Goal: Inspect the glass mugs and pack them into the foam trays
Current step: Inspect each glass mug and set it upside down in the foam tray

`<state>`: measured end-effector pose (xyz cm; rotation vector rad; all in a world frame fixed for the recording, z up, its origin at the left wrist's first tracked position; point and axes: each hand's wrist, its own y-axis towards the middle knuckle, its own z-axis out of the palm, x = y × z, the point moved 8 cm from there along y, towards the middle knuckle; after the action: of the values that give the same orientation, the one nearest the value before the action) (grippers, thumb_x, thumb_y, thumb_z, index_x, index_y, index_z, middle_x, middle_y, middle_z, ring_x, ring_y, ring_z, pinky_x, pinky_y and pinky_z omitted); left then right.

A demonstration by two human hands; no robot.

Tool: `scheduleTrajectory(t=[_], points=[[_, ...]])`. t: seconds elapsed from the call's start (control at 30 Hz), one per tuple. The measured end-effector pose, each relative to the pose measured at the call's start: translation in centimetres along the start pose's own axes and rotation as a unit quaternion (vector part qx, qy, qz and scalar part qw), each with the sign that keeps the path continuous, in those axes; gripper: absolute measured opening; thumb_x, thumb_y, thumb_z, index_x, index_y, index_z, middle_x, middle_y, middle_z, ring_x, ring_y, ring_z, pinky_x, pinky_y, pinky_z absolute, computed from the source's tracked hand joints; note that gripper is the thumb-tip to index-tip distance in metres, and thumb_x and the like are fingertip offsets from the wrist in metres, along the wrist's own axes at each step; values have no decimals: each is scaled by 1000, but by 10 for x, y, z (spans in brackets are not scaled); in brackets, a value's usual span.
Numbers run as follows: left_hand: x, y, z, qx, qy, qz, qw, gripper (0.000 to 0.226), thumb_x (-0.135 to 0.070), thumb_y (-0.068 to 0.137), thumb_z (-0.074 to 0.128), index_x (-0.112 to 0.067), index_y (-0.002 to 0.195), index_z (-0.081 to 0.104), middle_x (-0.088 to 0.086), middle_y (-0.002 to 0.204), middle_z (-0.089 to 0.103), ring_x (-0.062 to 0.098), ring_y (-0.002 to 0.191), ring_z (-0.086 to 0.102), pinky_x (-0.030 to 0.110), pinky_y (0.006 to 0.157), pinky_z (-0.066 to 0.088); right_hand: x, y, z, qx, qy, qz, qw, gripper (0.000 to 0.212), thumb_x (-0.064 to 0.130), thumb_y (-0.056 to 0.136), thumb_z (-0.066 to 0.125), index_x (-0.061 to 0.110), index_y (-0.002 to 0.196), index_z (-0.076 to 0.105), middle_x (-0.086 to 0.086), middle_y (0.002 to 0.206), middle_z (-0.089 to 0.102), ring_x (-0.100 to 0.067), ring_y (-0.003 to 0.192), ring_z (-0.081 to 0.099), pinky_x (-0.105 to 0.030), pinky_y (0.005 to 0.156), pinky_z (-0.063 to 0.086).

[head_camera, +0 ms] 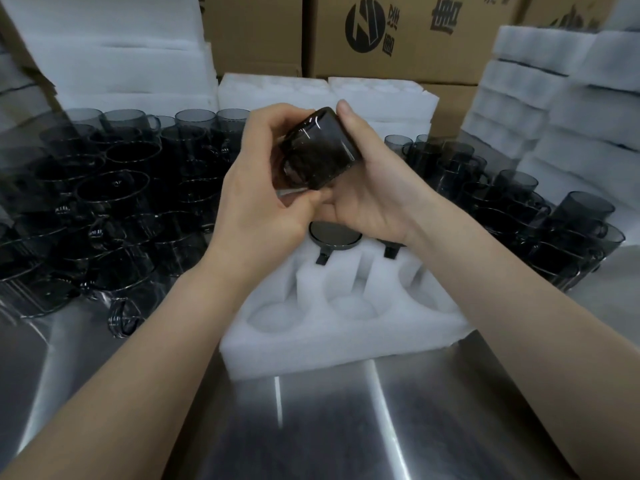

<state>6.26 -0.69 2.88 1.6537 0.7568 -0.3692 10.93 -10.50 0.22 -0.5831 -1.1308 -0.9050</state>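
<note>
Glass mug [317,150] was clasped, fingers curled, by left hand [263,192] and right hand [372,192]; slick wall could slip onto packed mugs [334,233] at 6 o'clock.

Upper middle of the frame: the cardboard box [408,60] carries a round black logo [365,27] and big Chinese characters [443,15], not readable.

Smoky glass mug [317,150] tilted above white foam tray [343,327], two mugs [334,235] slotted

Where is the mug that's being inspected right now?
In the head view the mug sits at centre frame, tilted, gripped between the left hand and right hand, above the far end of the foam tray.
</note>
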Motion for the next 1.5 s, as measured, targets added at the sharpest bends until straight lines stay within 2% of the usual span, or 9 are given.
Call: scheduleTrajectory(t=[0.13, 0.27, 0.53, 0.63, 0.77, 0.9, 1.2, 1.4, 1.5], points=[[5, 0, 0, 4, 39, -34, 999, 72, -27, 71, 82, -26, 131, 43, -24, 117, 56, -7, 112, 55, 11, 95, 42, 6, 0, -15, -84, -87, -44, 992, 52, 44, 102, 41, 2, 124, 60, -23, 120, 65, -37, 108, 65, -47, 90, 56], [2, 1, -1, -7, 76, -28, 997, 68, -29, 76, 78, -13, 136, 53, -15, 117, 57, -6, 111, 52, 12, 100, 39, 9, -2, -18, -131, -125, -66, 981, 47, 39, 102, 45, -2, 110, 65, -22, 107, 71, -29, 90, 71, -36, 65, 58], [-12, 0, 2, 16, 65, 32, 997, 51, -21, 77, 77, -16, 124, 56, -6, 117, 60, 13, 114, 58, 38, 99, 48, 12, -4, -27, -137, -53, -53, 988, 43, 32, 102, 46, -4, 120, 60, -26, 117, 66, -39, 102, 67, -36, 60, 59], [-13, -1, 4, 26, 44, 54, 997, 52, -17, 78, 75, -17, 125, 51, -5, 121, 58, 16, 119, 56, 40, 102, 46, 8, 0, -27, -112, -33, -31, 993, 39, 26, 104, 46, -4, 126, 58, -26, 121, 64, -34, 101, 67, -36, 66, 60], [-8, -1, 4, 29, 3, 40, 999, 56, -6, 77, 74, -18, 125, 47, -4, 125, 54, 16, 122, 55, 31, 102, 45, -6, 3, -9, 27, 50, 53, 997, 58, 49, 103, 35, 7, 141, 44, -19, 125, 58, -32, 110, 58, -42, 97, 47], [-9, -1, 6, 32, 31, 44, 998, 61, -9, 78, 71, -12, 132, 44, -1, 131, 52, 14, 128, 50, 31, 107, 41, -11, -1, -1, 102, 53, 91, 989, 58, 57, 100, 33, 10, 131, 50, -17, 121, 62, -35, 106, 63, -41, 80, 57], [-1, -1, 8, 26, 106, -24, 994, 77, -30, 78, 76, -11, 145, 42, -15, 129, 48, -7, 121, 43, 3, 101, 30, -1, 3, -10, 0, -32, -25, 999, 30, 35, 98, 51, 12, 106, 69, -8, 106, 73, -21, 104, 69, -36, 82, 56], [-5, -2, 6, 17, 88, -2, 996, 74, -25, 77, 78, -10, 142, 46, -19, 125, 52, -5, 119, 49, 8, 101, 36, 3, 3, -14, -38, -43, -28, 998, 40, 39, 100, 46, 6, 113, 64, -10, 104, 73, -24, 100, 70, -35, 76, 58], [-8, -4, 9, 28, 89, 18, 995, 78, -20, 75, 82, -8, 143, 45, -5, 137, 54, 2, 126, 49, 16, 107, 38, 5, 3, -19, -75, -12, -37, 996, 40, 32, 101, 48, 1, 123, 60, -17, 109, 68, -31, 103, 67, -41, 78, 60]])
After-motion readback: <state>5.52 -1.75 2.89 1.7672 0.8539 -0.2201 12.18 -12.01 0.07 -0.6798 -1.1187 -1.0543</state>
